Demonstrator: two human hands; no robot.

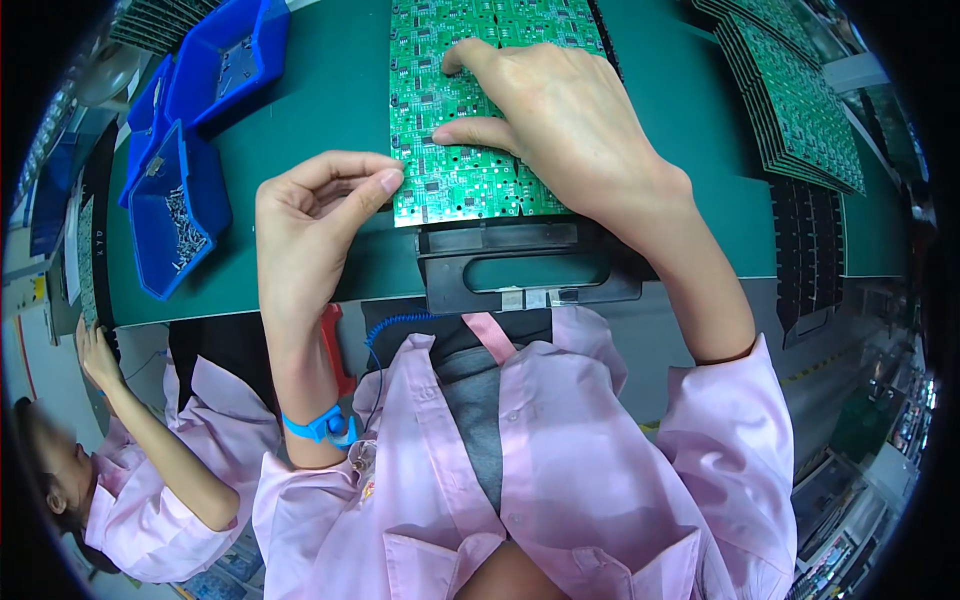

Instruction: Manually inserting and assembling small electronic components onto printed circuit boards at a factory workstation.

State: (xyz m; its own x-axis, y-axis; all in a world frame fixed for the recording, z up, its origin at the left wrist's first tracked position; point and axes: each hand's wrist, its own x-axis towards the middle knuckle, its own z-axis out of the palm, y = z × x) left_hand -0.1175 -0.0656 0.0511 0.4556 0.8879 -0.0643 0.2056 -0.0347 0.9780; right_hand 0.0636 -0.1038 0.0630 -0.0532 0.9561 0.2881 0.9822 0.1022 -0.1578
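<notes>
A green circuit board (pixel 470 190), dense with small chips and holes, lies in front of me in a black carrier (pixel 440 270) with a slotted handle at its near end. My left hand (pixel 320 205) is at the board's left edge. Its thumb and forefinger are pinched together there, and what they hold, if anything, is too small to make out. My right hand (pixel 560 120) reaches over the board from the right. Its thumb and forefinger are spread apart above the chips; the other fingers are hidden behind the hand. A blue strap (pixel 320 427) circles my left wrist.
Blue bins (pixel 185 215) at the left hold small metal parts, screw-like in the nearest one. Stacked green boards (pixel 800 110) stand at the right, near a black slotted rack (pixel 808 240). A co-worker in pink (pixel 165 500) is at the lower left, one hand raised to a board. The table mat (pixel 320 110) is green.
</notes>
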